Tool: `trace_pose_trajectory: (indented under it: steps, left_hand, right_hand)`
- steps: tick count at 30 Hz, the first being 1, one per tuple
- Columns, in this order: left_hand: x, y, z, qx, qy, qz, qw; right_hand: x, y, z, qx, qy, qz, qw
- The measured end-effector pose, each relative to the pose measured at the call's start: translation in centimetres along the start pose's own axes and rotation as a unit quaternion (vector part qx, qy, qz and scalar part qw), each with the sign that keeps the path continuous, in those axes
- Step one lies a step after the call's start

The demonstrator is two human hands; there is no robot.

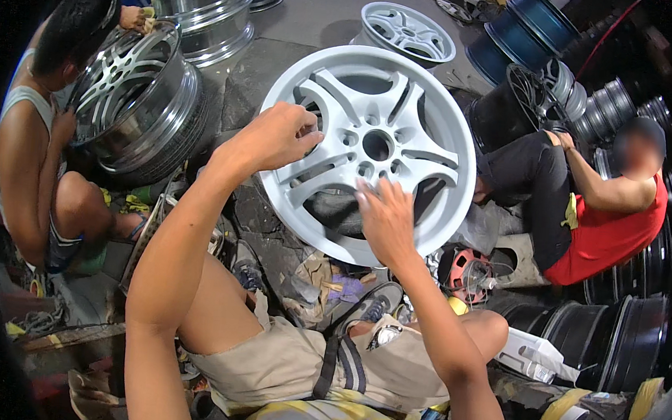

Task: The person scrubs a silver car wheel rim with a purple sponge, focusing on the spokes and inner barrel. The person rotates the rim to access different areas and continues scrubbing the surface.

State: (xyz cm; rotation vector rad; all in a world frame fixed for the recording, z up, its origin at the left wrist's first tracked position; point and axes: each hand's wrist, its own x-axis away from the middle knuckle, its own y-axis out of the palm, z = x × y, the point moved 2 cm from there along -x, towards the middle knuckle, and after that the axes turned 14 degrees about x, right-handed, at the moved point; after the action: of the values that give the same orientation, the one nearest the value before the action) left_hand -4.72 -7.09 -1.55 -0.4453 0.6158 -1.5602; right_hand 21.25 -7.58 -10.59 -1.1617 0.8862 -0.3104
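Note:
A light grey alloy wheel rim (428, 148) with paired spokes lies tilted toward me in front of my knees, its round centre hole and bolt holes facing up. Over its left side is my left hand (278, 137), the fingers curled inward and closed near a spoke. Whatever those fingers pinch, if anything, is hidden. My right hand (386, 220) is over the lower part of the rim, just below the bolt holes. Its fingers are apart and slightly blurred, with the tips at or just above the surface; contact is hard to judge.
Another grey rim (409, 34) lies beyond. On the left, a person (34, 131) handles a shiny rim (135, 107) on a tyre; a person in red (607, 223) sits at right. Stacked dark rims (610, 334), a red-black reel (465, 271) and rags (310, 283) lie around.

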Motion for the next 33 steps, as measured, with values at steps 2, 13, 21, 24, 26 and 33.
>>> trace_pose_trajectory:
  steps: [2,13,21,24,26,33]
  left_hand:
    - [-0.7,0.8,-0.2,0.002,0.008,-0.010,1.000]
    - [2.2,1.6,-1.6,-0.095,-0.033,-0.043,0.994]
    - [1.3,7.2,-2.1,-0.250,-0.033,-0.116,0.961]
    - [1.8,7.6,-1.8,-0.252,-0.049,-0.107,0.961]
    - [2.4,7.6,-2.1,-0.256,-0.048,-0.084,0.962]
    - [2.9,7.8,-1.7,-0.247,-0.045,-0.055,0.966]
  right_hand:
    - [-2.9,1.3,-0.5,-0.018,0.026,-0.005,0.999]
    - [2.3,-2.7,8.0,0.056,-0.093,-0.021,0.994]
    - [-3.3,1.7,10.0,0.077,-0.092,-0.091,0.989]
    - [-2.6,1.1,11.9,0.053,-0.139,-0.129,0.980]
    - [-2.5,-1.0,13.1,0.041,-0.172,-0.147,0.973]
    - [-3.8,0.7,12.7,0.106,-0.232,-0.134,0.958]
